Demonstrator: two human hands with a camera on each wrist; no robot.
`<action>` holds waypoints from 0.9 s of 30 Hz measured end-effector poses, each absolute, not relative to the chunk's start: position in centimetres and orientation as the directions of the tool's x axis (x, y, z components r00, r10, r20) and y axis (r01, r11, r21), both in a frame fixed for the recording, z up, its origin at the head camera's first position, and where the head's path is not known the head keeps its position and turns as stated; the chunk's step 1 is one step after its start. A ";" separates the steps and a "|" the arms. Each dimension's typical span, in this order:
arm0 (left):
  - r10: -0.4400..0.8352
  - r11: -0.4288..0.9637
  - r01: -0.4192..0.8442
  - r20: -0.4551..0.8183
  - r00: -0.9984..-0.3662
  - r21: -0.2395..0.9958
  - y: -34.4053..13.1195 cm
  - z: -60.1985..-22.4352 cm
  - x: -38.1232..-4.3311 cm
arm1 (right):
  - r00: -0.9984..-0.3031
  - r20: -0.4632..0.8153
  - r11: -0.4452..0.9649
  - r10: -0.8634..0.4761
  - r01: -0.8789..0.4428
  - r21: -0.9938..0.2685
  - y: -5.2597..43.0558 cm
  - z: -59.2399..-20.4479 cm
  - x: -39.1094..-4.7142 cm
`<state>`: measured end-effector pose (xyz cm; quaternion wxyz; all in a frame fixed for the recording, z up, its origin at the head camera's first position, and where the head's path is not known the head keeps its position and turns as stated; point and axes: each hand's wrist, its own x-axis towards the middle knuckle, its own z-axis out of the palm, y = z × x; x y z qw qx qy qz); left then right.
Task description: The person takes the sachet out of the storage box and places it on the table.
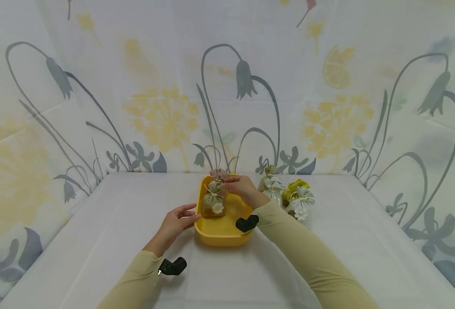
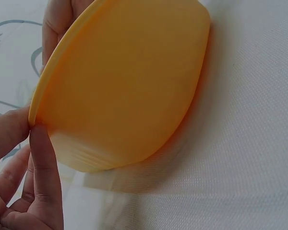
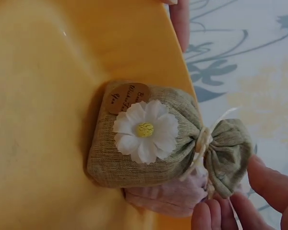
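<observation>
My left hand (image 1: 178, 221) pinches the left rim of a yellow plastic tub (image 1: 223, 241), thumb and finger on either side of the edge in the left wrist view. Inside the tub, against its left side, lies a green cloth drawstring pouch (image 3: 134, 175) with a white flower and a round brown tag. My right hand (image 1: 244, 189) pinches the gathered top of this pouch between thumb and fingers. A pink pouch (image 3: 158, 197) lies beside the green one in the tub, partly hidden by it and by my fingers.
Several more pouches stand right of the tub, partly behind my right forearm: a white one with a flower (image 1: 301, 206), a yellow-green one (image 1: 294, 189) and a brownish one (image 1: 266, 182) among them. A white cloth covers the table (image 1: 96, 240); a flower-patterned curtain (image 1: 165, 64) hangs behind.
</observation>
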<state>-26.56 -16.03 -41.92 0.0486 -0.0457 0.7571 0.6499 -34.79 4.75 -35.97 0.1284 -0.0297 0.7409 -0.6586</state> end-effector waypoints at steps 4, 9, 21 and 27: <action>-0.003 0.163 -0.122 -0.123 -0.992 0.979 -16.0 -41.8 -26.4 | -0.945 -0.174 0.127 -0.278 0.143 -0.981 4.2 -36.4 -34.8; 0.002 0.167 -0.112 -0.114 -0.994 0.980 -16.0 -41.7 -26.3 | -0.920 -0.199 0.220 -0.338 0.129 -0.967 3.7 -36.5 -34.4; 0.006 0.161 -0.111 -0.113 -0.994 0.981 -16.2 -41.9 -26.2 | -0.907 -0.111 0.227 -0.407 0.017 -0.974 4.7 -36.2 -30.4; 0.010 0.153 -0.103 -0.106 -0.994 0.983 -16.1 -42.0 -26.2 | -0.920 -0.086 0.223 -0.382 -0.001 -0.975 4.8 -35.3 -28.0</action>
